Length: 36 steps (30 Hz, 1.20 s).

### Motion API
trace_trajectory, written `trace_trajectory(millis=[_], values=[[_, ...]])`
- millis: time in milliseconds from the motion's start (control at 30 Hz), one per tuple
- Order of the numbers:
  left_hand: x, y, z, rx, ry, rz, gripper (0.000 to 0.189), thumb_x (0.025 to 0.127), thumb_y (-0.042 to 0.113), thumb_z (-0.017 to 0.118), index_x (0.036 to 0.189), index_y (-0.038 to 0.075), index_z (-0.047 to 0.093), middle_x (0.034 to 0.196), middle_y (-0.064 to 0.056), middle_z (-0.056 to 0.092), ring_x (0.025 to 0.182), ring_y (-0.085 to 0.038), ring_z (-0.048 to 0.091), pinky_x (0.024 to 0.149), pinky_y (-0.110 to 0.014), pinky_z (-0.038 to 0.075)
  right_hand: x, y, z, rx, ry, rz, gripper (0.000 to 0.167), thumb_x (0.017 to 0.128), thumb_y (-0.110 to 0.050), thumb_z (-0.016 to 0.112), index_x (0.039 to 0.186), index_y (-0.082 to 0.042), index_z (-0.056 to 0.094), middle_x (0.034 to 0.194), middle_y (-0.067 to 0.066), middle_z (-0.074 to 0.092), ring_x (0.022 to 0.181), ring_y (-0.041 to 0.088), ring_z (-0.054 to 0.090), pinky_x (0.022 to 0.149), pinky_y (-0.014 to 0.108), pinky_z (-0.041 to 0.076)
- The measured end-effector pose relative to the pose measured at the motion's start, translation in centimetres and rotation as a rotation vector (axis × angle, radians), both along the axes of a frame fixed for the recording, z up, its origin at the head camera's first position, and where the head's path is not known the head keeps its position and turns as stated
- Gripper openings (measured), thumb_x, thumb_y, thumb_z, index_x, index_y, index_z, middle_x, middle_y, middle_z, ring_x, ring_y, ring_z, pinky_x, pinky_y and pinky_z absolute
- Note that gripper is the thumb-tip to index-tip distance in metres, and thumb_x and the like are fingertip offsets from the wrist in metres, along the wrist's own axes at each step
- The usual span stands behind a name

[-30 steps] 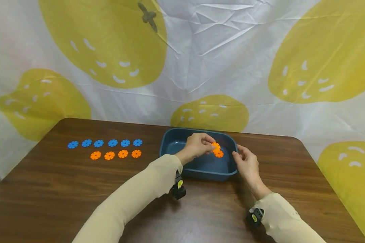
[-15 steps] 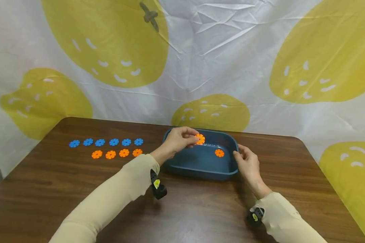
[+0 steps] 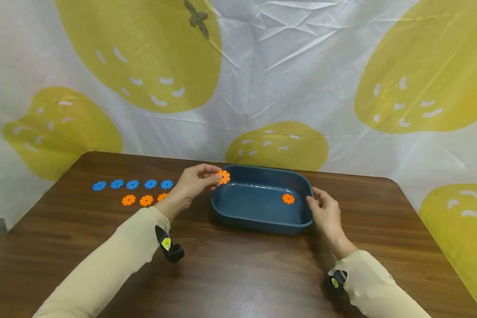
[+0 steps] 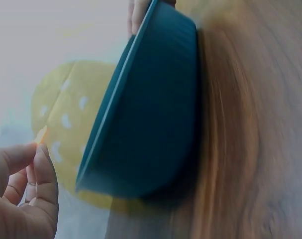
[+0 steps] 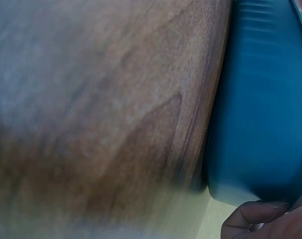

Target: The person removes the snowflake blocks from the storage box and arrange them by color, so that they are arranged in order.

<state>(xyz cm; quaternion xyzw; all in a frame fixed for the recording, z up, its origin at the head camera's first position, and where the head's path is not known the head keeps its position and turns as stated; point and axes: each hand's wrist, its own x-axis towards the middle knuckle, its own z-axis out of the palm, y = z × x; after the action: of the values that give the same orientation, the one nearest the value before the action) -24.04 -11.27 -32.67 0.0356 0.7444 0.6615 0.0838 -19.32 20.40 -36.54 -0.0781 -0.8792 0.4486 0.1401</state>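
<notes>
My left hand [image 3: 192, 183] pinches an orange notched disc [image 3: 223, 177] between thumb and fingers, above the left end of a dark blue plastic basin [image 3: 258, 224]. In the left wrist view the same disc [image 4: 41, 134] shows edge-on at the fingertips, apart from the basin wall [image 4: 146, 119]. Another orange disc [image 3: 288, 198] lies inside the basin, toward its right end. My right hand [image 3: 327, 216] grips the basin's right rim, thumb at the inner side. In the right wrist view its fingers [image 5: 255, 214] are at the basin's end.
On the brown wooden table [image 3: 238, 269], a row of several blue discs [image 3: 132, 184] lies left of the basin. Orange discs [image 3: 146, 200] lie in front of them, partly hidden by my left hand. A lemon-print cloth [image 3: 276, 143] hangs behind the table.
My left hand has moved left from over the basin's right part, carrying the orange disc away from the one in the basin. The right hand has stayed on the rim.
</notes>
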Motion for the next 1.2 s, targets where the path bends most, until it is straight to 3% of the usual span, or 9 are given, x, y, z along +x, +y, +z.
trace_trajectory(millis=[267,467,800,900,1000,1133,1200], values=[[0.2,-3.9,-1.0,-0.032,-0.023,0.046,0.035,0.091,0.015,0.063,0.124,0.002,0.056,0.093,0.003,0.065,0.078,-0.007,0.063,0.075,-0.024,0.054,0.1,0.0,0.1,-0.009,-0.018,0.002,0.036,0.094,-0.015,0.054,0.127,0.000,0.055,0.073,0.008,0.057,0.058,0.004,0.046,0.052,0.018,0.040],[0.6,-7.3,-2.0,-0.007,-0.060,0.090,0.040,0.092,0.015,0.061,0.128,0.000,0.052,0.091,0.009,0.063,0.081,-0.006,0.064,0.077,-0.021,0.053,0.1,0.1,0.2,-0.017,-0.022,0.004,0.037,0.094,-0.015,0.054,0.128,0.001,0.055,0.074,0.008,0.056,0.058,0.002,0.046,0.051,0.018,0.040],[1.6,-14.1,-3.9,-0.038,-0.081,0.207,0.047,0.093,0.016,0.059,0.133,-0.004,0.045,0.080,0.017,0.062,0.076,0.001,0.063,0.070,-0.017,0.053,0.1,0.1,0.1,-0.022,-0.019,0.001,0.037,0.094,-0.015,0.055,0.127,0.001,0.055,0.072,0.007,0.056,0.057,0.002,0.046,0.051,0.018,0.039],[1.8,-16.2,-4.4,0.007,-0.094,0.243,0.044,0.092,0.014,0.060,0.130,-0.004,0.047,0.079,0.018,0.062,0.074,0.001,0.063,0.070,-0.016,0.053,0.1,0.1,0.1,-0.027,-0.015,0.002,0.037,0.094,-0.015,0.055,0.127,0.001,0.055,0.072,0.008,0.057,0.056,0.002,0.046,0.051,0.017,0.040],[2.2,-18.0,-4.8,0.049,-0.113,0.283,0.032,0.092,0.012,0.060,0.121,0.002,0.053,0.077,0.017,0.063,0.071,0.002,0.063,0.066,-0.014,0.052,0.1,0.1,0.1,-0.027,-0.003,0.002,0.036,0.094,-0.015,0.055,0.126,0.001,0.056,0.073,0.011,0.058,0.056,0.001,0.046,0.051,0.017,0.040],[2.6,-20.0,-5.2,0.098,-0.131,0.340,0.009,0.091,0.010,0.061,0.097,0.016,0.062,0.073,0.016,0.063,0.067,0.002,0.062,0.063,-0.013,0.052,0.1,0.0,0.1,-0.023,0.002,0.004,0.036,0.094,-0.015,0.055,0.126,0.002,0.056,0.073,0.011,0.059,0.056,0.001,0.046,0.051,0.017,0.040],[2.7,-20.7,-5.4,0.115,-0.134,0.366,0.015,0.090,0.008,0.061,0.086,0.022,0.063,0.072,0.016,0.064,0.066,0.002,0.062,0.062,-0.013,0.052,0.0,0.0,0.0,-0.024,0.001,0.003,0.036,0.094,-0.015,0.055,0.126,0.001,0.056,0.073,0.011,0.058,0.056,0.001,0.046,0.051,0.017,0.040]])
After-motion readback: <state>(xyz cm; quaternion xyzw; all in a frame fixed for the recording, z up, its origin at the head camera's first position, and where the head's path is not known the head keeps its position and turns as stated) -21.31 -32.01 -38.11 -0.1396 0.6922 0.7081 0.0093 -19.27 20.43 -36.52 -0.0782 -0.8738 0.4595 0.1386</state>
